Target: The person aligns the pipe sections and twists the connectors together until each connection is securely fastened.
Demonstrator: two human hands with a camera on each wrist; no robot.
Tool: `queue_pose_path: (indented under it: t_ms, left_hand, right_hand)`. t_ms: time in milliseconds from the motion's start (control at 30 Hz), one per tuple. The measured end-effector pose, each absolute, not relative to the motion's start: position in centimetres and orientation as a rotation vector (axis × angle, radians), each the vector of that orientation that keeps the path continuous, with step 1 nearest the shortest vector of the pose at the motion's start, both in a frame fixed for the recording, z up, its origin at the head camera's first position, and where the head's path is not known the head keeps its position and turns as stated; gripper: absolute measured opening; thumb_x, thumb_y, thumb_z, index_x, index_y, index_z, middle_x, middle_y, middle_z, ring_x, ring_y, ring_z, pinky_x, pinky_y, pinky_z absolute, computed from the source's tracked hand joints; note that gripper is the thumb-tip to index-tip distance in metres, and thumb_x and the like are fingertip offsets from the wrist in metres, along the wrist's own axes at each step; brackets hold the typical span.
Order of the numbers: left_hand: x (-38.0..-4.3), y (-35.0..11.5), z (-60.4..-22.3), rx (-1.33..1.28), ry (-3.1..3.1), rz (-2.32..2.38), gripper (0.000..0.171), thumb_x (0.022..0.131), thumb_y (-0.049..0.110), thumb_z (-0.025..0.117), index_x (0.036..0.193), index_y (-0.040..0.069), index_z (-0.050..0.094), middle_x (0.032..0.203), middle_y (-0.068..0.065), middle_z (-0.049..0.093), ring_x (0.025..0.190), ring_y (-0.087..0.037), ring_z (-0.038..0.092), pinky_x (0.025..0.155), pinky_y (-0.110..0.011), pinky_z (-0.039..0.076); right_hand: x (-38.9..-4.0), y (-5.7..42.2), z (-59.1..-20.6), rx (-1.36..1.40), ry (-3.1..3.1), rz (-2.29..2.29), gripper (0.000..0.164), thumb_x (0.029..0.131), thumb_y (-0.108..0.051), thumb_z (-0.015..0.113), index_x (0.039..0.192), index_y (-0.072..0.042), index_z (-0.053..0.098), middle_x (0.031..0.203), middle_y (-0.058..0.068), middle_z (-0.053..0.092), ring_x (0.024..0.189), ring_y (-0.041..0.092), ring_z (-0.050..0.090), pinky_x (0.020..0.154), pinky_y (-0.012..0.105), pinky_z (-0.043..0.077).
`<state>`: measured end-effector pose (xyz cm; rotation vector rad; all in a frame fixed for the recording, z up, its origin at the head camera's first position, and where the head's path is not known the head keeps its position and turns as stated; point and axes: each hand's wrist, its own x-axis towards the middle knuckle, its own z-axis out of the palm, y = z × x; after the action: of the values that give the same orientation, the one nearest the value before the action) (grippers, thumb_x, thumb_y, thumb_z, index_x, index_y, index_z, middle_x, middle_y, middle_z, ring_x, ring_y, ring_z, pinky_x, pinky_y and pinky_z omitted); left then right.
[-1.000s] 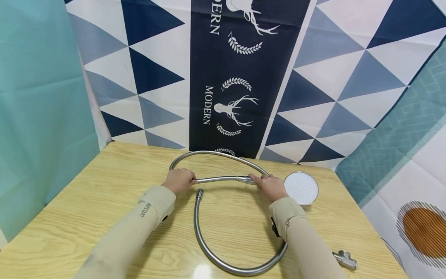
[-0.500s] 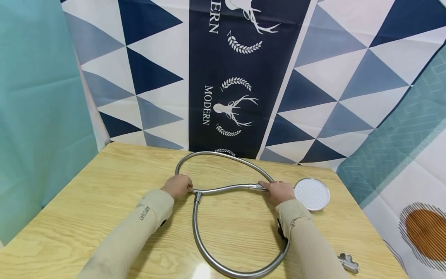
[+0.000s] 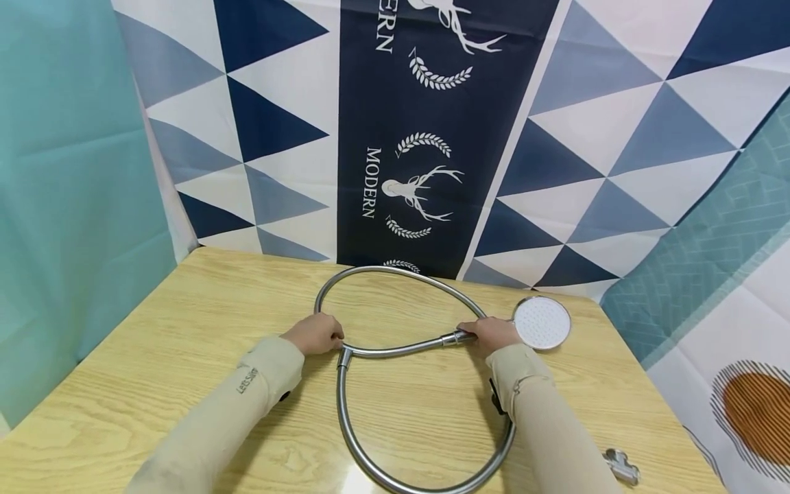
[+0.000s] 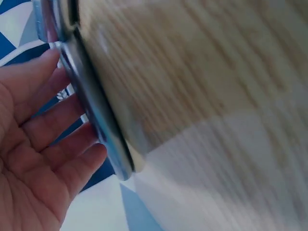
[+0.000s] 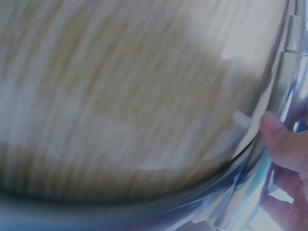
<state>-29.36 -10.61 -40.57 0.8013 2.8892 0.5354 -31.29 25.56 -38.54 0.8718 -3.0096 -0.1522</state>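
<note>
A silver metal shower hose [image 3: 401, 352] runs across the wooden table between my two hands and loops round behind and in front of them. My left hand [image 3: 316, 333] holds it at the left of the loop; in the left wrist view, the fingers [image 4: 72, 139] lie against the hose [image 4: 96, 106]. The hose's free end fitting [image 3: 345, 355] overlaps the hose close by that hand. My right hand [image 3: 490, 334] grips the handle of a shower head [image 3: 543, 322], whose round white face tilts up. In the right wrist view, the thumb presses on the silver handle [image 5: 257, 178].
A small chrome valve fitting [image 3: 622, 466] lies at the table's front right, beside the right forearm. Behind the wooden table [image 3: 185, 357] hangs a patterned cloth [image 3: 278, 137], with a teal sheet [image 3: 74, 171] on the left.
The hose between my hands has shifted nearer and bows toward me, now meeting the free end fitting. The shower head moved right, then slightly back and away, still in my right hand.
</note>
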Motion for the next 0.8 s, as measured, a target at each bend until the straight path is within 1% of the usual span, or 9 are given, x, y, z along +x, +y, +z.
queue_pose_path:
  t_ms: [67,133,233,333,433,500,600,700,800]
  left_hand:
    - [-29.0,-10.5,-40.6,0.827,2.88,0.522,0.009,0.089,0.007,0.067,0.093,0.003,0.075,0.094,-0.008,0.071,0.089,-0.024,0.066,0.081,-0.037,0.051]
    - [-28.6,-10.4,-40.6,0.827,2.906,0.502,0.009,0.09,0.006,0.066,0.09,0.005,0.074,0.09,-0.006,0.071,0.084,-0.021,0.065,0.078,-0.036,0.051]
    - [-27.7,-10.1,-40.2,0.7,2.944,0.511,0.013,0.092,0.012,0.064,0.082,0.007,0.072,0.077,-0.002,0.066,0.068,-0.014,0.057,0.065,-0.031,0.048]
    - [-26.5,-10.0,-39.4,0.497,2.89,0.529,0.028,0.093,0.023,0.064,0.068,0.009,0.064,0.06,0.002,0.052,0.052,-0.011,0.041,0.051,-0.026,0.035]
    - [-25.4,-9.7,-39.0,0.374,2.789,0.518,0.042,0.092,0.034,0.064,0.058,0.012,0.052,0.051,0.001,0.041,0.045,-0.011,0.034,0.047,-0.025,0.028]
    - [-24.8,-9.4,-38.9,0.354,2.761,0.494,0.046,0.092,0.04,0.063,0.057,0.014,0.048,0.051,0.001,0.041,0.045,-0.011,0.034,0.047,-0.025,0.028]
    - [-24.3,-8.8,-39.1,0.337,2.771,0.448,0.048,0.089,0.043,0.065,0.055,0.015,0.045,0.052,0.001,0.042,0.046,-0.011,0.036,0.047,-0.025,0.029]
    - [-24.0,-8.5,-39.1,0.307,2.798,0.397,0.049,0.086,0.042,0.069,0.054,0.015,0.044,0.052,0.002,0.04,0.046,-0.011,0.035,0.046,-0.024,0.028]
    - [-23.9,-8.5,-39.2,0.289,2.811,0.367,0.047,0.082,0.039,0.073,0.054,0.014,0.045,0.05,0.002,0.04,0.045,-0.01,0.036,0.044,-0.023,0.028]
  right_hand:
    - [-31.4,25.6,-38.8,0.88,-3.027,-0.138,0.037,0.083,0.004,0.067,0.116,-0.014,0.068,0.075,0.007,0.063,0.066,0.025,0.06,0.059,0.036,0.048]
    - [-31.3,25.6,-39.0,0.865,-3.047,-0.121,0.04,0.085,0.004,0.066,0.123,-0.01,0.065,0.08,0.012,0.063,0.074,0.03,0.061,0.066,0.04,0.05]
    - [-31.3,25.7,-39.3,0.825,-3.041,-0.121,0.046,0.085,0.004,0.066,0.128,-0.008,0.061,0.09,0.02,0.062,0.085,0.038,0.061,0.072,0.047,0.05]
    - [-31.1,25.7,-39.1,0.797,-3.043,-0.135,0.046,0.085,0.006,0.063,0.128,-0.01,0.062,0.091,0.02,0.063,0.084,0.038,0.061,0.071,0.048,0.05]
    - [-30.9,25.7,-38.8,0.814,-3.069,-0.154,0.042,0.086,0.006,0.059,0.123,-0.012,0.066,0.087,0.013,0.066,0.076,0.03,0.063,0.07,0.047,0.051]
    - [-30.7,25.7,-38.6,0.827,-3.086,-0.167,0.04,0.086,0.006,0.059,0.121,-0.012,0.068,0.088,0.011,0.068,0.076,0.029,0.063,0.072,0.047,0.051]
    - [-30.4,25.7,-38.4,0.828,-3.091,-0.164,0.038,0.087,0.005,0.061,0.121,-0.01,0.067,0.1,0.018,0.068,0.085,0.035,0.065,0.077,0.051,0.05]
    - [-30.2,25.7,-38.5,0.817,-3.072,-0.138,0.04,0.085,0.004,0.065,0.123,-0.008,0.065,0.114,0.026,0.062,0.097,0.042,0.062,0.082,0.057,0.048]
    - [-29.9,25.8,-38.7,0.8,-3.057,-0.142,0.043,0.085,0.006,0.065,0.125,-0.009,0.063,0.118,0.028,0.06,0.101,0.043,0.06,0.084,0.059,0.046]
